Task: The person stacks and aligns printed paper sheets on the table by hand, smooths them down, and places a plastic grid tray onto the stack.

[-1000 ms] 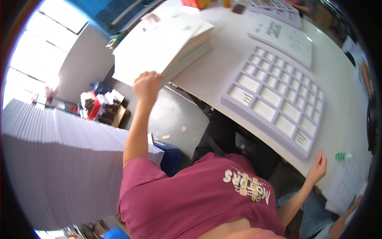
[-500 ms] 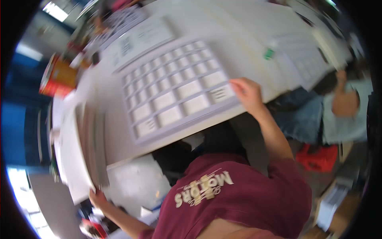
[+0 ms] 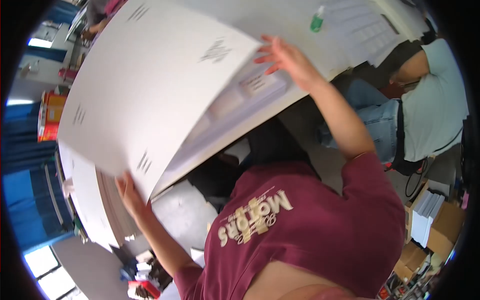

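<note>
A large white printed sheet is raised and curved over the compartment tray, hiding most of it. My left hand grips the sheet's near left corner. At the sheet's right corner is my right hand, its fingers spread, near or touching the edge. Under that hand a tray compartment with a small printed label shows. The stack of sheets lies at the left end of the table.
A green bottle and another pale tray are at the upper right. A co-worker in a light shirt sits at the right. A red and yellow box is at the left. Cartons stand lower right.
The view has turned right. My left hand has brought a sheet from the stack over the tray. My right hand has moved off the tray's corner to the sheet's corner, its fingers now spread.
</note>
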{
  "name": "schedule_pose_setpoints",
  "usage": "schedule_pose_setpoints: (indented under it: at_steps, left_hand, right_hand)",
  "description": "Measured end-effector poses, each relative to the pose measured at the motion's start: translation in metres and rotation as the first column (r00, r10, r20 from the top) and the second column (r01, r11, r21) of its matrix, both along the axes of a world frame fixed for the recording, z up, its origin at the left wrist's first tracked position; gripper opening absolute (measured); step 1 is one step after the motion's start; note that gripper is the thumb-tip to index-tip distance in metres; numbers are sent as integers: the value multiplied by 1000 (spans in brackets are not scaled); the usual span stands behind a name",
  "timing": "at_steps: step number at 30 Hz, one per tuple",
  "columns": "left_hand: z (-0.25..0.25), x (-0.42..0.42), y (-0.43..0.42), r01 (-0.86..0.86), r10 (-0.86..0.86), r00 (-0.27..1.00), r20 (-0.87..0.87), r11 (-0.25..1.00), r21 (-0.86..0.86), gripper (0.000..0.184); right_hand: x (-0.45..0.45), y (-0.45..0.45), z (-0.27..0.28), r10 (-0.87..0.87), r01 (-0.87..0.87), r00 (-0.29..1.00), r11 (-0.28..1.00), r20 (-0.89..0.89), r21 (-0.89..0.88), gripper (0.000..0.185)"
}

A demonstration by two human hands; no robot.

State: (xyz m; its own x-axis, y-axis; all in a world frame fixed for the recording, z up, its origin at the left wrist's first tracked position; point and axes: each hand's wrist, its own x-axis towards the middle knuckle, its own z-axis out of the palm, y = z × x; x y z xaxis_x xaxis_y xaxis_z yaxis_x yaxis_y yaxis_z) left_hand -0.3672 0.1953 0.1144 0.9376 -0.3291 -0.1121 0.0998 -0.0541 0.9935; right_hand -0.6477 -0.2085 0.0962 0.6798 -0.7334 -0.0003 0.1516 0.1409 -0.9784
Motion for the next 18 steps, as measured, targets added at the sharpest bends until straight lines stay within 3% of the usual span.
schedule_pose_setpoints:
  at_steps: [3, 5, 10, 13, 18]
  left_hand:
    - [2, -12, -35, 138, -137, 987, 83, 990, -9, 31]
    - [2, -11, -41, 216, -214, 974, 80, 976, -18, 28]
    - [-13, 4, -58, 278, -279, 959, 50, 960, 22, 26]
    - [-23, 18, -58, 321, -321, 946, 35, 947, 22, 24]
    - [-31, 24, -62, 331, -333, 941, 51, 942, 50, 23]
  right_hand:
    - [-15, 3, 10, 78, -96, 990, 983, -120, -156, 49]
    - [-22, 5, 2, -24, -32, 975, 969, -222, -245, 46]
    - [-37, -7, -35, -116, 5, 944, 941, -308, -339, 34]
    - [-43, -12, -48, -128, -72, 888, 910, -442, -409, 30]
    - [-49, -10, -58, -218, -91, 860, 824, -461, -560, 30]
